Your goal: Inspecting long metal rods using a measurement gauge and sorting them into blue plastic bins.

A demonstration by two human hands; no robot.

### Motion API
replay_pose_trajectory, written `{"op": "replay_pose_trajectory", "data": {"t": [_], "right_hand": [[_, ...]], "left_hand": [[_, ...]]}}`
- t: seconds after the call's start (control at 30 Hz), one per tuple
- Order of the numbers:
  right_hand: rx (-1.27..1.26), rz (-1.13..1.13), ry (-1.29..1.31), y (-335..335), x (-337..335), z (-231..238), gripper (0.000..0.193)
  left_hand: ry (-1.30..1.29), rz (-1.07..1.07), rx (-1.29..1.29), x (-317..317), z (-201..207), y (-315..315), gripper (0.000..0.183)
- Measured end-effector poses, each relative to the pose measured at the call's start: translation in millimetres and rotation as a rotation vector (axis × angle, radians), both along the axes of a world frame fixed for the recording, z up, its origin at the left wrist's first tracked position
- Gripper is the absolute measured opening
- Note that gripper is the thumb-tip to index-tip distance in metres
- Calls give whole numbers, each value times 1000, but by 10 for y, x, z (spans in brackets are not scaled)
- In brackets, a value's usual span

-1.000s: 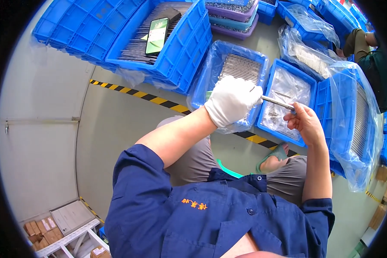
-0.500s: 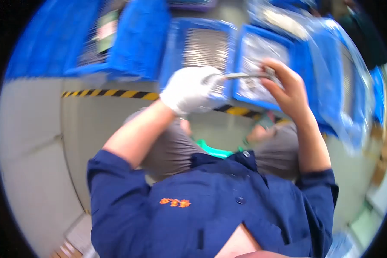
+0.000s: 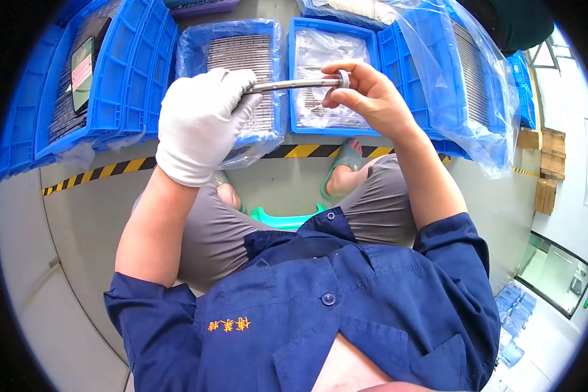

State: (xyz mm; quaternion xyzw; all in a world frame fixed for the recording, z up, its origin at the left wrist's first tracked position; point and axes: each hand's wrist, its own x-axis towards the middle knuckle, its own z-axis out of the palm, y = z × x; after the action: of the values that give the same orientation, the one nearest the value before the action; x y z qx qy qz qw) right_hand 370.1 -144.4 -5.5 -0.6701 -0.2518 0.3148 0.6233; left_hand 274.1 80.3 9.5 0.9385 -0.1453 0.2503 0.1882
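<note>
My left hand [image 3: 199,124], in a white glove, is closed around the left end of a slim grey metal rod [image 3: 294,84]. The rod lies nearly level above two blue crates. At its right end sits a small metal ring [image 3: 343,79], pinched between the thumb and fingers of my bare right hand [image 3: 375,98]. Whether the ring is around the rod or only against its end, I cannot tell. Beneath my left hand, a plastic-lined blue crate [image 3: 278,39] holds rows of similar rods [image 3: 238,53]. The blue crate [image 3: 293,59] beneath my right hand contains clear film [image 3: 326,46] and some rods.
Tall blue crates [image 3: 124,72] stand at the left, one with a green card [image 3: 81,73] on its contents. Another crate under clear plastic [image 3: 496,98] is at the right. A black-and-yellow floor stripe [image 3: 300,151] runs before them. A green stool [image 3: 281,221] shows between my legs.
My view has shifted, so the crates sit further left, and the picture is sharper. Both hands still hold the rod and ring, now over the two middle crates.
</note>
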Motion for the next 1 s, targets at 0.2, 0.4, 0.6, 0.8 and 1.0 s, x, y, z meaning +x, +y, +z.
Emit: {"op": "replay_pose_trajectory", "data": {"t": [0.2,0.4,0.6,0.8,1.0], "right_hand": [[-124,60,199,36,16,-18,34],[-219,-7,250,13,-92,19,34],[-370,4,-610,37,-53,141,22],[-132,109,-188,-26,80,-37,35],[-115,89,-33,-15,88,-88,36]], "left_hand": [[-107,34,139,13,22,18,16],[275,-31,-80,-56,-110,-46,12],[887,-10,-724,-27,-330,-27,25],[708,45,-537,-2,-193,-77,21],[408,54,-253,-24,-85,-82,13]]}}
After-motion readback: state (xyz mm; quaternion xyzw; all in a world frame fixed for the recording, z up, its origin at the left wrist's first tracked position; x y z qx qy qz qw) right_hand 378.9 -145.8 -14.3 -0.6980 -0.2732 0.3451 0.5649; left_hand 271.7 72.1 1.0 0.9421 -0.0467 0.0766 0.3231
